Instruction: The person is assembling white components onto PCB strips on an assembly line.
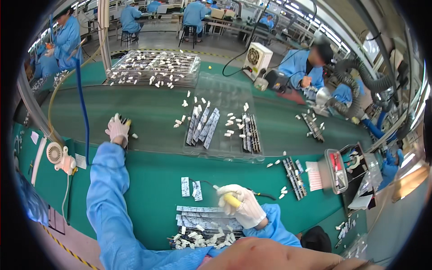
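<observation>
My left hand (pixel 118 129), in a white glove with a yellow-covered finger, reaches out over the dark conveyor belt with its fingers apart. Beside it lies a small white connector (pixel 135 136). My right hand (pixel 242 206), gloved with a yellow-covered thumb, is closed above the green work surface; what its fingers hold is hidden. A dark wire (pixel 207 182) runs to its fingertips from near two small patterned circuit boards (pixel 185 186). Black curved handles (pixel 265 196) show behind this hand. Below it sits a stack of long circuit strips (pixel 198 216) with white connectors (pixel 202 238) on wires.
A clear plastic tray (pixel 220 155) on the belt holds circuit strips (pixel 209 128) and connectors. Stacked clear trays (pixel 153 67) stand farther back. At right are more strips (pixel 294 180) and a tool box (pixel 336 171); at left, a small white fan (pixel 60 156). A co-worker (pixel 301 67) sits across the belt.
</observation>
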